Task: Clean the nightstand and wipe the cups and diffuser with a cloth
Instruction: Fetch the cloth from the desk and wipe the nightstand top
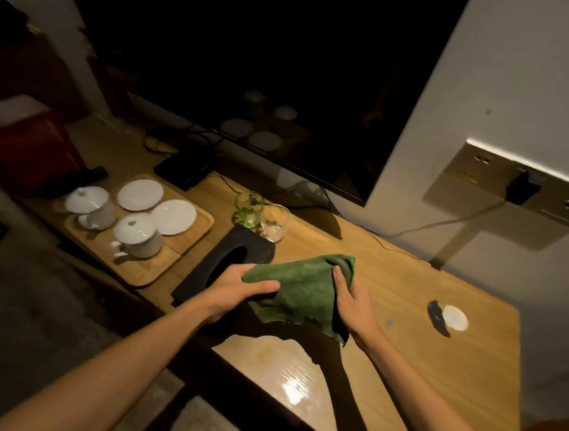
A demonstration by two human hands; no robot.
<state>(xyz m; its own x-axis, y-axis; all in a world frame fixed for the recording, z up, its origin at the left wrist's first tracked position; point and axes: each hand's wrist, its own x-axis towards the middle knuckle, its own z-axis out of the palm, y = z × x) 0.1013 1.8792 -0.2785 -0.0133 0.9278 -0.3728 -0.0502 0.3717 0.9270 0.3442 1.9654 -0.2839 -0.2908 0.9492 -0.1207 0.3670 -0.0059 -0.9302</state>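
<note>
I'm holding the green cloth [299, 290] above the nightstand [438, 332]: left hand [235, 288] pinching its left corner, right hand [355, 299] gripping its right edge.

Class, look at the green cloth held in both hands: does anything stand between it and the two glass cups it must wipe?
Only the black tissue box, lying left of the straight line from cloth to glass cups; otherwise bare tabletop.
</note>
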